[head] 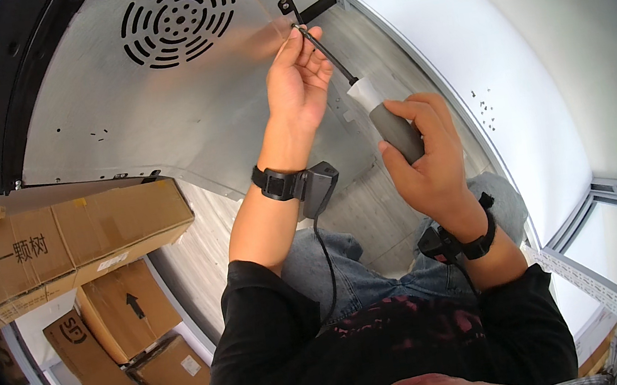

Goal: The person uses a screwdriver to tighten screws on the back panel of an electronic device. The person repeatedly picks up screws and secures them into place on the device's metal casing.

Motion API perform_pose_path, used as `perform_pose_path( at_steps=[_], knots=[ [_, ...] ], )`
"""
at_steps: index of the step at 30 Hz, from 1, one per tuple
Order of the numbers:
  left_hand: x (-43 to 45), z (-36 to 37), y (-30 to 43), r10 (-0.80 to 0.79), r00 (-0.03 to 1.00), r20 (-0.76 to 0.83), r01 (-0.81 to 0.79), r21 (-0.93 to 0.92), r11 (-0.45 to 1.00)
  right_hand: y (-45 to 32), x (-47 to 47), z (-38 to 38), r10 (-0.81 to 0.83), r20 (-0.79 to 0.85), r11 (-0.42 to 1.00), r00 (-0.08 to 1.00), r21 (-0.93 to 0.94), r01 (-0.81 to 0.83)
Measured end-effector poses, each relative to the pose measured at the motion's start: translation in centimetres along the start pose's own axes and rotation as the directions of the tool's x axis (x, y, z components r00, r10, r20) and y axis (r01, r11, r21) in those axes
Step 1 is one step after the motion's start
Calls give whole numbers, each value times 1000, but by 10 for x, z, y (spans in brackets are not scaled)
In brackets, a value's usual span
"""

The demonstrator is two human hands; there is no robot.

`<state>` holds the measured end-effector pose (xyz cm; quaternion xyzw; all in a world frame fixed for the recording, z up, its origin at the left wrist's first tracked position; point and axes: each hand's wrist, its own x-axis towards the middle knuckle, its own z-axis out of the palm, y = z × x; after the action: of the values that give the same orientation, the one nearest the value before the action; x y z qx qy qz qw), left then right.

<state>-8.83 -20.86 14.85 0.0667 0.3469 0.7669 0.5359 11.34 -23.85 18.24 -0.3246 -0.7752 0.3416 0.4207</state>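
Note:
A large sheet-metal panel [157, 107] with a round pattern of vent slots stands in front of me, edged in black. My left hand [301, 73] is raised at its right edge, with thumb and fingertips pinching around the tip of a screwdriver bit; what sits at the tip is too small to tell. My right hand [425, 148] grips the grey and white handle of an electric screwdriver [396, 125], whose long black shaft slants up and left to the panel's edge. Both wrists wear straps with small black devices and cables.
Several small screws [484, 105] lie on a white shelf [530, 146] at the right. A long cardboard box [114, 224] is at the left, with several more cartons [131, 309] on a shelf below it. A metal rack frame [595, 283] stands at the lower right.

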Motion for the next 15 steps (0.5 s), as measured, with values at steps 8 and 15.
perform_pose_path(
  at_steps=[8, 15],
  knots=[
    [-2, 4, 1, -9, 1000, -27, 8, -7, 1000, -2, 1, 3, 31, 7, 1000, 1000, -3, -31],
    [-4, -3, 6, -52, 994, 94, 48, 44, 998, -9, 1, 11, 76, 10, 997, 997, 4, -76]
  ],
)
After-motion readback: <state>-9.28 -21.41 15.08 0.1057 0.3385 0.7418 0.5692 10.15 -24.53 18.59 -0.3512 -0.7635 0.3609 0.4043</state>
